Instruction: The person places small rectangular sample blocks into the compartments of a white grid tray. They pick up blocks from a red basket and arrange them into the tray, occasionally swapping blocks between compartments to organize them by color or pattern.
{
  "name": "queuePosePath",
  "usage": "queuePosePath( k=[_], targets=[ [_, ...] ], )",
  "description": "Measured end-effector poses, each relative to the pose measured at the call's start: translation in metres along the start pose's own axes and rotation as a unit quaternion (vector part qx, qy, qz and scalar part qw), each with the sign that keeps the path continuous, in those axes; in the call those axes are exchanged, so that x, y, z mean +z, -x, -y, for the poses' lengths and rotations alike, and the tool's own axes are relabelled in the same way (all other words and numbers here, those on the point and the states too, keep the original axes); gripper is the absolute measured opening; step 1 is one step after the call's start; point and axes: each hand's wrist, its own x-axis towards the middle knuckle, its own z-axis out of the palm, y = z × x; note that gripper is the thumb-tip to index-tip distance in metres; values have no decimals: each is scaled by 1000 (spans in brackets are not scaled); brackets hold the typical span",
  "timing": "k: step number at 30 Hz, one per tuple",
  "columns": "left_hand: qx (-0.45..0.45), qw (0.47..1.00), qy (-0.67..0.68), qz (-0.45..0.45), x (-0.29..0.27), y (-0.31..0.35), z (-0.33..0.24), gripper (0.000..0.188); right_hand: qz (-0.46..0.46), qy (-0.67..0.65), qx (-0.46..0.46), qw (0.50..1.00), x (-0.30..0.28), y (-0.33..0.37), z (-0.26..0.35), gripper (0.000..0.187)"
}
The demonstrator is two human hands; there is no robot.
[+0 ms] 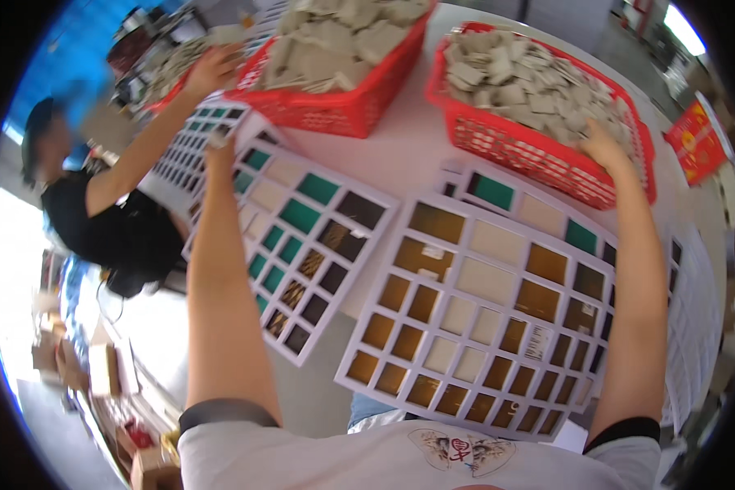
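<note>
4 o'clock: our right forearm [639, 269] could tip the overhanging tray [439, 306] | 2 o'clock right fingers [594, 135] at red basket [539, 167], 10 o'clock left fingers [220, 150]: opening, hold, we cannot tell

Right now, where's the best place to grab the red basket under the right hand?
Probably the rim of the red basket at its two short ends, one hand from each side: the rim juts out at the left end, beige pieces are heaped inside, and a white tray lies close along the near side.

The right basket [531, 161] is red, its pieces [531, 82] greyish beige.
</note>
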Motion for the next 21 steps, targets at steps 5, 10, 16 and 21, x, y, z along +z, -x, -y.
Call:
queuePosePath(
  k=[5,10,16,21],
  targets=[
    [-61,935,331,109,47,72,-116,72,31,2,18,999,-16,7,-22,69],
    [167,848,489,115,4,214,-240,53,142,28,62,988,-23,1,-1,51],
    [256,785,506,250,10,267,-372,30,51,-179,53,981,-6,2,-7,61],
    [300,870,131,370,91,217,-460,39,104,-89,48,989,-13,4,3,68]
  ],
)
